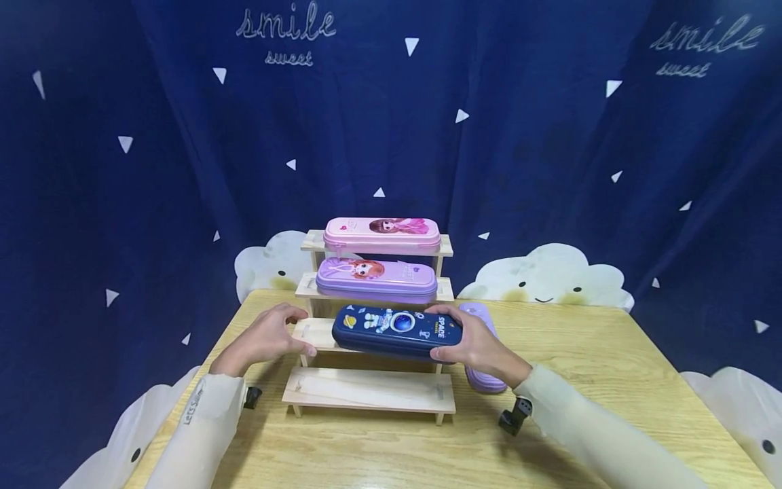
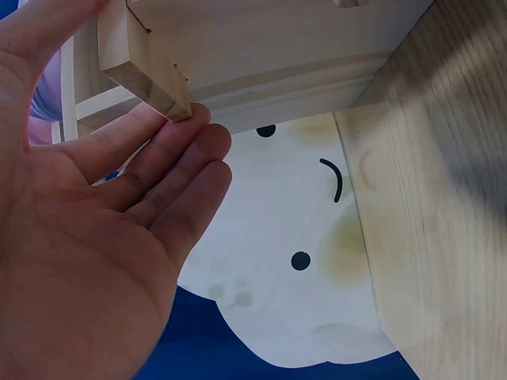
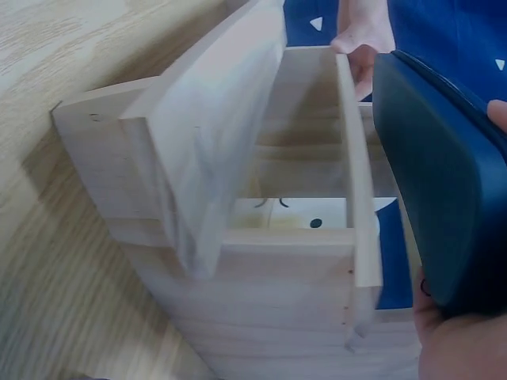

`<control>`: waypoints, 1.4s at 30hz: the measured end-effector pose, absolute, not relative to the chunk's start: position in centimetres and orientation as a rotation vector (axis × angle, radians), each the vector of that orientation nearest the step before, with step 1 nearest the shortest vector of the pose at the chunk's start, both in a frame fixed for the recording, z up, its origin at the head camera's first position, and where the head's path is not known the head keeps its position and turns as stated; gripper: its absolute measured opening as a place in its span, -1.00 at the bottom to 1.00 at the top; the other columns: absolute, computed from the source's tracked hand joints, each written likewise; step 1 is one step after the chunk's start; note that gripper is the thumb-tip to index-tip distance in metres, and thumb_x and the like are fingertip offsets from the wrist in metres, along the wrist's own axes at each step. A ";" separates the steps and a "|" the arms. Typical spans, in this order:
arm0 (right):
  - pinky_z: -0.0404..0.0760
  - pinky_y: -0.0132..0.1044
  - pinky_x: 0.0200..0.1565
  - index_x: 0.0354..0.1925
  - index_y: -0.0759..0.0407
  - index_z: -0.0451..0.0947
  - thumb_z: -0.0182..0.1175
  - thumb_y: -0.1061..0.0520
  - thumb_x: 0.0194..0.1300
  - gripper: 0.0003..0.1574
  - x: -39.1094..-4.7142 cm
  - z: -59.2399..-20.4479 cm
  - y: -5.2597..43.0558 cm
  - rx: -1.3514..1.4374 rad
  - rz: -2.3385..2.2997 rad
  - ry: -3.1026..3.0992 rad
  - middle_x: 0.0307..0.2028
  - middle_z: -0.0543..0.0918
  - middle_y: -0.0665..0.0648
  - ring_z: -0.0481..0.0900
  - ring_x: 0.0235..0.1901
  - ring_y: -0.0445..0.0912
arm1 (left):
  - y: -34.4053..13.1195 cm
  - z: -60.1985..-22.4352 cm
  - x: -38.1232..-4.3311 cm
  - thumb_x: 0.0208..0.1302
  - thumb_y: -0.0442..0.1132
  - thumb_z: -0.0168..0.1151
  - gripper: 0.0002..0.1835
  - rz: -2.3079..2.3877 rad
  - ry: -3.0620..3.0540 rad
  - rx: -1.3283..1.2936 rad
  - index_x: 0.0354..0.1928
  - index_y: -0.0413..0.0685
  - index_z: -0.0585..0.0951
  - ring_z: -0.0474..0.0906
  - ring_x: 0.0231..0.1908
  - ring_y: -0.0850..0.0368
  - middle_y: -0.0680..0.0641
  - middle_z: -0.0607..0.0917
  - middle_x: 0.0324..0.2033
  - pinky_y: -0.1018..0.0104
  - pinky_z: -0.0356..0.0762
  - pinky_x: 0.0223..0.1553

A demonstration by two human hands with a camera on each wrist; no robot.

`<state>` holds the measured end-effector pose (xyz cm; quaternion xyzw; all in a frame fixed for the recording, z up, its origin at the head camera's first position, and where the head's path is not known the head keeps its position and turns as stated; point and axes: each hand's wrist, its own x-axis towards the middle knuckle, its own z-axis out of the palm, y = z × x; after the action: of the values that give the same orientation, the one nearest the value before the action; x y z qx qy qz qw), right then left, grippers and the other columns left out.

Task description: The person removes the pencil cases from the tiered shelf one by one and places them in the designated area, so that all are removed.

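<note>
My right hand grips the right end of a navy pencil case with an astronaut and "SPACE" print. The case is held over the third step down of a stepped wooden display stand, its underside apart from the board in the right wrist view. My left hand holds the left end of that same step, thumb at the front and fingers at the board's far edge. A pink pencil case lies on the top step. On the step below lies a purple pencil case.
Another purple case lies on the wooden table to the right of the stand, partly behind my right hand. A dark blue curtain with white triangles and clouds hangs behind the table.
</note>
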<state>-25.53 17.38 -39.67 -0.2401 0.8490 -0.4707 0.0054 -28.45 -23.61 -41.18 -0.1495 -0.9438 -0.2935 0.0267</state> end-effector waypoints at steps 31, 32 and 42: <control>0.72 -0.20 -0.13 0.33 0.02 0.39 0.41 0.15 0.12 -0.19 -23.4 -32.1 21.4 -0.781 -1.600 2.692 0.22 0.47 0.32 0.48 0.09 0.24 | -23.7 -41.2 -28.4 -0.24 0.14 0.68 -0.08 -0.912 -2.894 -0.478 0.16 -0.26 0.60 0.59 0.10 -0.16 -0.22 0.69 0.05 -0.13 0.53 0.18; 0.71 -0.22 -0.13 0.33 0.02 0.38 0.41 0.16 0.13 -0.19 -23.3 -31.8 21.6 -0.773 -1.603 2.705 0.22 0.47 0.31 0.47 0.10 0.23 | -23.6 -41.2 -28.4 -0.23 0.13 0.68 -0.09 -0.908 -2.893 -0.478 0.16 -0.26 0.60 0.59 0.10 -0.16 -0.22 0.69 0.04 -0.13 0.53 0.18; 0.67 -0.41 -0.12 0.34 0.11 0.38 0.39 0.19 0.17 -0.22 -23.3 -30.3 23.7 -0.711 -1.635 2.864 0.17 0.48 0.20 0.49 0.06 0.02 | -23.6 -41.2 -28.3 -0.23 0.11 0.68 -0.10 -0.903 -2.892 -0.481 0.14 -0.27 0.60 0.59 0.09 -0.16 -0.23 0.69 0.03 -0.13 0.53 0.18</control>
<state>-23.25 23.72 -30.31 -0.2092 0.8433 -0.4813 -0.1156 -28.27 -23.59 -41.18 -0.1566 -0.9421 -0.2942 0.0369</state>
